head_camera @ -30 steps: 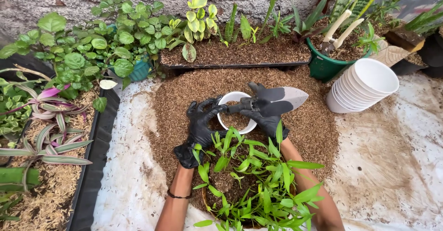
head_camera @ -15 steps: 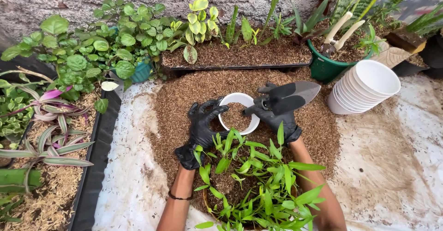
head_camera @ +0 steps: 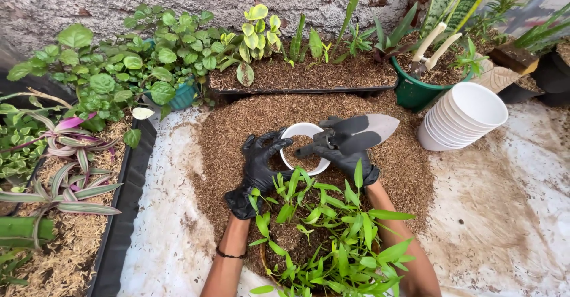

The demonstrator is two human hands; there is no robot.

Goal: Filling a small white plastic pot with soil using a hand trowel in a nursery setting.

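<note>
1. two black-gloved hands meet at a small white pot [head_camera: 304,147] that sits on a mound of brown husk mix [head_camera: 237,131], about in the middle of the view.
2. the left hand [head_camera: 260,157] cups the pot's left side, its grip spread, fingers splayed against the rim.
3. the right hand [head_camera: 344,154] has its grip pressed together around the handle of a garden trowel [head_camera: 356,132]; the grey blade points right, lying roughly level just above the pot's right edge.
4. the pot holds some of the brown mix.
5. a leafy green plant in a basket [head_camera: 323,232] stands nearest the camera and its leaves cover both wrists and part of the pot's near rim.
6. a stack of white pots [head_camera: 466,116] lies tilted on its side to the right, well apart from the hands.
7. behind it a green pot [head_camera: 415,92] holds tools with pale handles.
8. a long black tray [head_camera: 297,74] of husk mix and small plants runs along the brick wall behind.
9. another black tray [head_camera: 122,202] with purple-striped plants borders the left side.
</note>
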